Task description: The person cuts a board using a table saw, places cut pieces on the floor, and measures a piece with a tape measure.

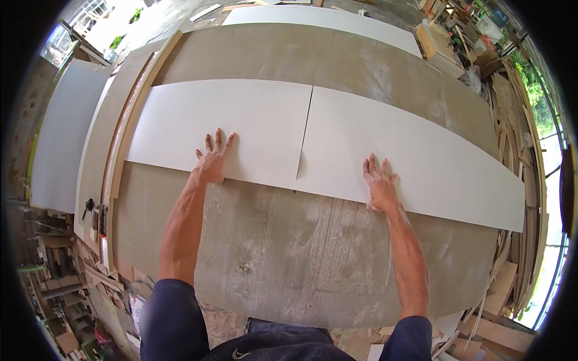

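A long white panel lies across the brown worktable. A narrow dark line splits it from the far edge almost to the near edge, leaving a second white section on the right; I cannot tell whether the two are fully separate. My left hand rests flat on the left section at its near edge, fingers spread. On the right section, my right hand lies near the same edge with its fingers stretched forward and slightly apart. Neither hand holds anything.
A wooden strip fence runs along the table's left side. Another white board lies beyond the far edge. Stacked wood offcuts crowd the right side, and a large pale sheet stands at the left.
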The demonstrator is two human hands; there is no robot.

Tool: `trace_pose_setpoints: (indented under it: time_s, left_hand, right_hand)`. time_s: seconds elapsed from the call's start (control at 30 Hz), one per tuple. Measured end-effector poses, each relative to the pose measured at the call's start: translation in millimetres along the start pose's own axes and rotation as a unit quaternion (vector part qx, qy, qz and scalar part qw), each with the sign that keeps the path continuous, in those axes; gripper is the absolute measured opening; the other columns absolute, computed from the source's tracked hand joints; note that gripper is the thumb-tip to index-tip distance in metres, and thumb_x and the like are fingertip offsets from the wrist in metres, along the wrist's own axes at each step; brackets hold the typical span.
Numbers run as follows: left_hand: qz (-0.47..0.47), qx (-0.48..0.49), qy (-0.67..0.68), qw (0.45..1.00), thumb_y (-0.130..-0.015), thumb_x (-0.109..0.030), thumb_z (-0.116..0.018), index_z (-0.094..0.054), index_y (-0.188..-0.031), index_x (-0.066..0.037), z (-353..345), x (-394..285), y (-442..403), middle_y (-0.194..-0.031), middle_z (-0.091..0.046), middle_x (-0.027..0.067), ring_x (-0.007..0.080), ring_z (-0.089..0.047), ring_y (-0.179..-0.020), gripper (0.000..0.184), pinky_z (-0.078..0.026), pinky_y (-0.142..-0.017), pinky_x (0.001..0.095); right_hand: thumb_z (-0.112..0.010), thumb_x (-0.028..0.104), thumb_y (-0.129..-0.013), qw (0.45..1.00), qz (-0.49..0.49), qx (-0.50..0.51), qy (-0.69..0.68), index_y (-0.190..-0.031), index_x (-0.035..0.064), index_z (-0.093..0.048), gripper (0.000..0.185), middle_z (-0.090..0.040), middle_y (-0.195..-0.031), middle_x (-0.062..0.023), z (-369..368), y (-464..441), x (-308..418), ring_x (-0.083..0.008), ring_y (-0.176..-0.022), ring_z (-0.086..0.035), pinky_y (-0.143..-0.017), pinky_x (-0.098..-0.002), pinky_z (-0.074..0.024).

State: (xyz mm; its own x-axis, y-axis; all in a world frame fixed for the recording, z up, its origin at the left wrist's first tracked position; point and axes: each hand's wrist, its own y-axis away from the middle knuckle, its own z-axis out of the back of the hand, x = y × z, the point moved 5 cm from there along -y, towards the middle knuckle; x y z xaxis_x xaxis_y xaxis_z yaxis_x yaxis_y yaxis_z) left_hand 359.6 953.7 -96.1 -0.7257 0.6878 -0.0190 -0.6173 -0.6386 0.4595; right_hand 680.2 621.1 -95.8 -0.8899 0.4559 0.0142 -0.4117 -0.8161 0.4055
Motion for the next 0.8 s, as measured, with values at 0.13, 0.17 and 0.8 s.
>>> trace_pose_setpoints:
  time_s: [0.13,0.17,0.8]
  left_hand:
    - [0.0,0.001,-0.001,1.0,-0.055,0.016,-0.072,0.003,-0.161,-0.033,2.1,-0.9,-4.1,-0.166,0.008,0.0197,0.0506,0.001,-0.15,0.138,-0.022,-0.11,0.0761]
    - [0.002,0.004,-0.002,1.0,-0.055,0.016,-0.072,0.003,-0.161,-0.033,2.7,-1.0,-4.9,-0.166,0.008,0.0196,0.0506,0.001,-0.15,0.138,-0.022,-0.11,0.0761]
    - [-0.001,-0.004,0.015,1.0,-0.055,0.016,-0.071,0.002,-0.161,-0.033,11.6,-1.8,-24.3,-0.166,0.009,0.0194,0.0501,0.002,-0.15,0.138,-0.021,-0.11,0.0766]
  right_hand:
    - [-0.093,0.01,-0.046,1.0,0.004,-0.002,0.002,-0.16,0.0108,-0.014,0.138,-0.005,-0.168,-0.0117,-0.6,-3.2,-2.7,-0.0516,-0.148,-0.014,-0.106,-0.0763,-0.0331]
    - [-0.093,0.01,-0.046,1.0,0.005,-0.001,0.007,-0.16,0.0109,-0.014,0.138,-0.005,-0.168,-0.0117,-1.2,-4.2,-3.1,-0.0516,-0.148,-0.013,-0.106,-0.0763,-0.0332]
    - [-0.092,0.004,-0.043,0.997,-0.035,-0.019,-0.067,-0.161,0.0252,-0.015,0.142,-0.004,-0.169,-0.0037,-0.6,-14.7,-18.4,-0.0414,-0.153,-0.006,-0.115,-0.0707,-0.0224]
